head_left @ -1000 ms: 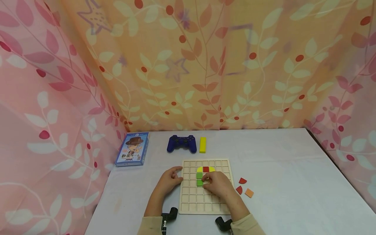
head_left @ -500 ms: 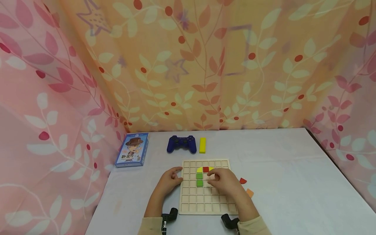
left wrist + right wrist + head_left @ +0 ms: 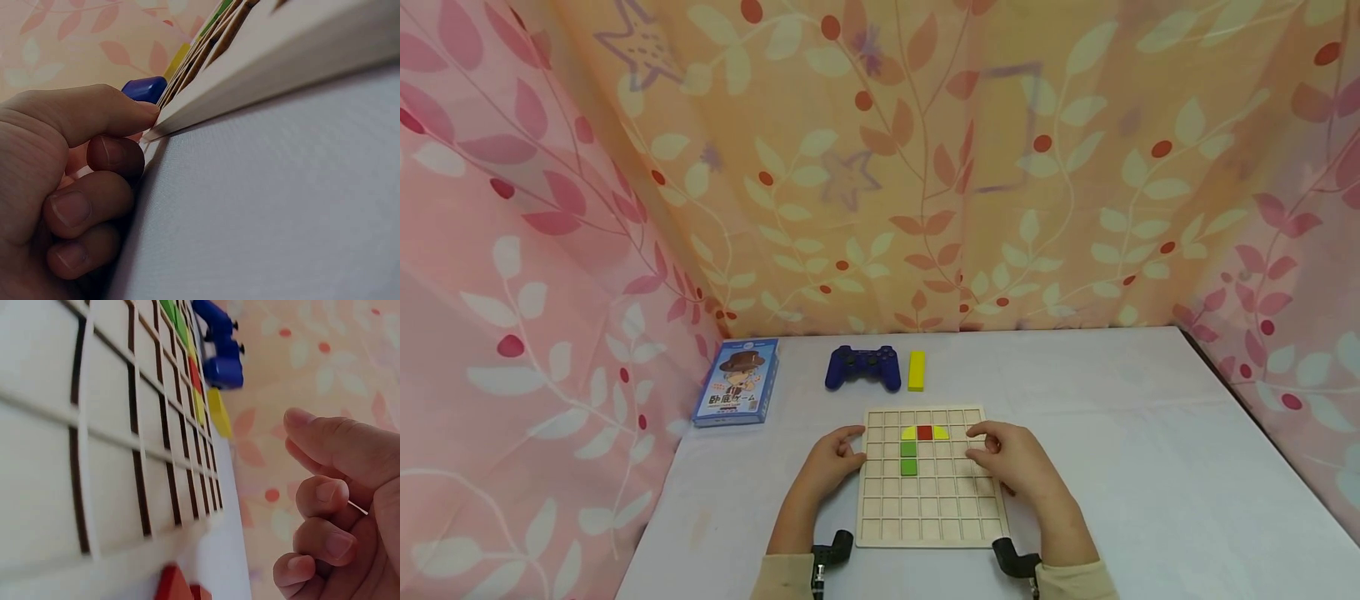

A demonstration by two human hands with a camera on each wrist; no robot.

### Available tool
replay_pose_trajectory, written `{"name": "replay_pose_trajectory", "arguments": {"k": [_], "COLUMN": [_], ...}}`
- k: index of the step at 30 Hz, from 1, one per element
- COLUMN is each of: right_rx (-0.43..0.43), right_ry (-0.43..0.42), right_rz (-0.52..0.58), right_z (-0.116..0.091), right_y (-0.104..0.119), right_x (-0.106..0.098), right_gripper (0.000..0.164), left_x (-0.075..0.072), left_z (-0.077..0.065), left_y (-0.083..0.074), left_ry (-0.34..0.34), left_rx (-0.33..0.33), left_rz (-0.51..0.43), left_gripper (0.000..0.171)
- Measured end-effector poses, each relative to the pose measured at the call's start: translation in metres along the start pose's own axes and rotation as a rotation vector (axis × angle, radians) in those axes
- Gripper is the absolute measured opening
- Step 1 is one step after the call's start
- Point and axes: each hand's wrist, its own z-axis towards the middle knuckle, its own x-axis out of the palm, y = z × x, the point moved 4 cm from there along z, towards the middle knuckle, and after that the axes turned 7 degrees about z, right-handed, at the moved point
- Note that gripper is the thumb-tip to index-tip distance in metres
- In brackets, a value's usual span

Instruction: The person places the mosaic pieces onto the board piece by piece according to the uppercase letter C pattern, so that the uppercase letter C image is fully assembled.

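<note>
Well, lower centre, I see the left hand (image 3: 833,460), relaxed, touching the gridded board (image 3: 912,507). The right hand (image 3: 1017,460) hovers over its right edge, thumb and forefinger apart

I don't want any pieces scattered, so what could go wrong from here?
The right hand, hovering by the right edge of the board, might brush the loose red pieces lying beside that edge. The left hand, touching the opposite edge, might push the board askew.

Tiles (image 3: 908,467) on the grid board (image 3: 912,507) — controller (image 3: 862,368) behind it, between box (image 3: 736,383) and block (image 3: 917,372)
</note>
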Motion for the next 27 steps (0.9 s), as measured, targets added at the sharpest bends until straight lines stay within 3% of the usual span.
{"name": "replay_pose_trajectory", "arguments": {"k": [11, 19, 27], "right_rx": [0.123, 0.185, 0.183], "right_ry": [-0.033, -0.044, -0.05], "right_rz": [-0.054, -0.073, -0.084], "right_z": [-0.007, -0.011, -0.011], "right_y": [-0.027, -0.046, -0.058], "right_x": [-0.027, -0.03, -0.026], "right_gripper": [0.033, 0.037, 0.033], "left_x": [-0.001, -0.001, 0.0], "left_z": [0.0, 0.0, -0.001], "left_y": [-0.001, 0.0, 0.0], "left_ry": [-0.003, -0.001, -0.002], "left_rx": [-0.007, -0.015, -0.015], "left_rz": [0.002, -0.007, -0.002], "left_gripper": [0.051, 0.05, 0.05]}}
